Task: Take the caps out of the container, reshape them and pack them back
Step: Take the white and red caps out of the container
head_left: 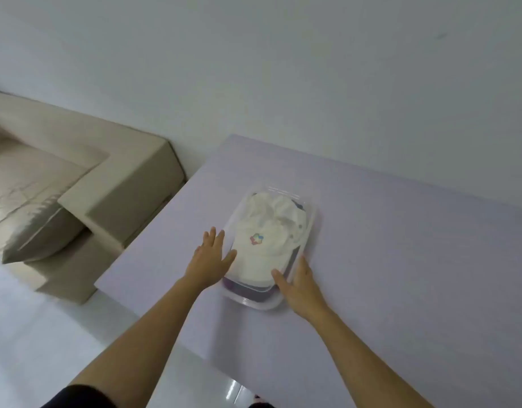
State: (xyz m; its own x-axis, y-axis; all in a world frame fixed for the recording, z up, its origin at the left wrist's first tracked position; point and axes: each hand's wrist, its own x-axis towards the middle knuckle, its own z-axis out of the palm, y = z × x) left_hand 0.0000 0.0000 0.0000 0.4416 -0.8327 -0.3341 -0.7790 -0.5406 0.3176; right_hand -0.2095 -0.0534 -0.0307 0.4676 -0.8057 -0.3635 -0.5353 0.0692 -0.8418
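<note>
White cap [265,242] just beside left hand [209,262]

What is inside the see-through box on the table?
A crumpled white cap with a colourful badge lies on top in the box. A dark purple thing peeks out beneath it at the near end. The cap covers the rest, so what else is below cannot be seen.

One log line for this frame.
stage: caps packed | container: on table, white cap on top | left hand: open, by left wall | right hand: open, near-right corner, thumb over rim
</note>
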